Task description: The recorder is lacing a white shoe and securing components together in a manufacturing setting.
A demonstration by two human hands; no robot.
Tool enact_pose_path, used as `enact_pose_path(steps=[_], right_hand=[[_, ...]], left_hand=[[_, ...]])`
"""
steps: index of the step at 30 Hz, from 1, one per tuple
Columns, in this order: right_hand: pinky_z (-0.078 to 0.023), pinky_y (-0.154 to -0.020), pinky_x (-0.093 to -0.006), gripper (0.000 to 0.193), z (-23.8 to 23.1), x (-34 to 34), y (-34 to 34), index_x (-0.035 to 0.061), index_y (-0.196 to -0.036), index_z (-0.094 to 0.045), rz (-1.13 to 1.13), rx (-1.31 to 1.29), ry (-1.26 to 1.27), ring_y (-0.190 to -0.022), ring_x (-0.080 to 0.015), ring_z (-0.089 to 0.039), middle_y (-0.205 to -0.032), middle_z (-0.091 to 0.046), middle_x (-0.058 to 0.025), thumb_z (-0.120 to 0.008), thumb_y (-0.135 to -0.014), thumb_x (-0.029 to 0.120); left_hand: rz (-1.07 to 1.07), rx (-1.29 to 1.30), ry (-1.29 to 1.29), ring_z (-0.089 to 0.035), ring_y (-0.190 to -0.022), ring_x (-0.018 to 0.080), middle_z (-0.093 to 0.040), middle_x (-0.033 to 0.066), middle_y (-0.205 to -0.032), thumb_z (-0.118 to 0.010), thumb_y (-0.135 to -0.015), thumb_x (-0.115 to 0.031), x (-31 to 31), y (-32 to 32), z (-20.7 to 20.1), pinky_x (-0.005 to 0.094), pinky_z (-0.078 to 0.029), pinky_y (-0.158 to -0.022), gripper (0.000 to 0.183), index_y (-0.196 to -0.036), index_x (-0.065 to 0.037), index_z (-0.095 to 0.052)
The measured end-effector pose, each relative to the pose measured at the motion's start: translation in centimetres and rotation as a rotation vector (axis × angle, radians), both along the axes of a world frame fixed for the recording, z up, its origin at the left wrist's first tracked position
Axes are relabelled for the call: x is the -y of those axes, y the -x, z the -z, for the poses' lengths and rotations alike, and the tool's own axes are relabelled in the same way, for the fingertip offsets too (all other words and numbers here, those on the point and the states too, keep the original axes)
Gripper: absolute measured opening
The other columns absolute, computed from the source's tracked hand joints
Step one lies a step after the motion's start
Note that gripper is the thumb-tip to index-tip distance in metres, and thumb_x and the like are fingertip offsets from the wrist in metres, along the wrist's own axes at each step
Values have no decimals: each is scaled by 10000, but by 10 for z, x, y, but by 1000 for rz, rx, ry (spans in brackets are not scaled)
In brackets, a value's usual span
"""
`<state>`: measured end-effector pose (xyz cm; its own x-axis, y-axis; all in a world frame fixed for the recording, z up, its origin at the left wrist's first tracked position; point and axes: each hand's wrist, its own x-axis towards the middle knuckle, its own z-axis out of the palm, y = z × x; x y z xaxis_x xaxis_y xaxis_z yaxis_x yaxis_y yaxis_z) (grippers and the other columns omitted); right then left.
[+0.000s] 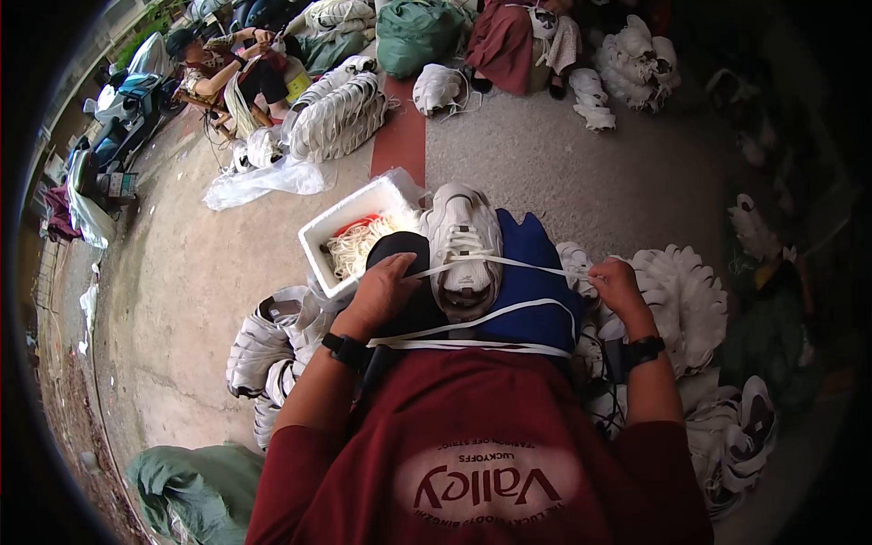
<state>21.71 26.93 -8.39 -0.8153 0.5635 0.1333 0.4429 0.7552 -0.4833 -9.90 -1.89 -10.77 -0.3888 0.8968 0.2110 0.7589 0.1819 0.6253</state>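
A white sneaker [445, 218] rests on my lap between a black-covered knee and a blue cloth [527, 241]. Laces cross the lower part of its opening. One flat white shoelace [536, 267] stretches out from both sides of the shoe. To the left, my left hand [389, 283] is closed on one stretch of it beside the black knee. My right hand [619, 289] pinches the other stretch, out to the right at about the same height. A slack loop of lace hangs over the blue cloth and lies across my lap.
A white foam box [313, 238] of loose laces stands beyond my left hand. Strung bunches of white shoes lie at left [272, 341] and right [681, 295]. A green sack [195, 486] sits lower left. Other people sit farther off among shoes, sacks and parked scooters.
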Motion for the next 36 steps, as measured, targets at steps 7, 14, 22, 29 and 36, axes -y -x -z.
enact_pose_path(steps=[7, 14, 22, 29, 36], right_hand=[[-413, -612, -427, 64, -29, -26, 6, 55, -633, -577, -61, 40, -544, -682, -344, -519, -673, -511, -153, -554, -692, 49], [-413, -614, -393, 70, -36, -60, -5, 59, -631, -579, 45, 70, -638, -681, -307, -516, -711, -515, -134, -552, -688, 27], [-429, -433, -250, 135, 4, -25, 39, 45, -667, -549, 429, -318, 981, -491, -141, -547, -600, -572, -67, -624, -780, 46], [-445, -505, -206, 124, 44, 73, 130, 21, -661, -563, 181, -501, 1122, -553, -91, -557, -640, -594, -45, -640, -756, 1], [-374, -458, -286, 164, 50, 80, 140, 0, -602, -554, 164, -385, 560, -495, -114, -501, -538, -537, -42, -691, -687, 30]], left_hand=[[51, 343, 49, -628, -725, 216, -657, 102, -774, -641, -796, -102, -4, 10, 7, 305, -502, -676, 136, -893, -7, -656], [-204, 497, 27, -563, -657, 77, -644, 31, -716, -661, -800, -32, 82, 76, 7, 230, -467, -596, 75, -859, 13, -674], [-537, 525, 296, -535, -536, 81, -619, 40, -631, -700, -775, -115, 140, 94, 28, 226, -416, -486, 129, -760, 11, -673], [-262, 1116, 152, -520, -570, 71, -613, 11, -669, -654, -833, -227, 91, 40, 15, 215, -397, -542, 203, -797, -27, -657], [-49, 1083, 134, -507, -642, 58, -609, -18, -717, -653, -845, -234, 30, 2, -19, 210, -414, -618, 194, -795, -46, -660]])
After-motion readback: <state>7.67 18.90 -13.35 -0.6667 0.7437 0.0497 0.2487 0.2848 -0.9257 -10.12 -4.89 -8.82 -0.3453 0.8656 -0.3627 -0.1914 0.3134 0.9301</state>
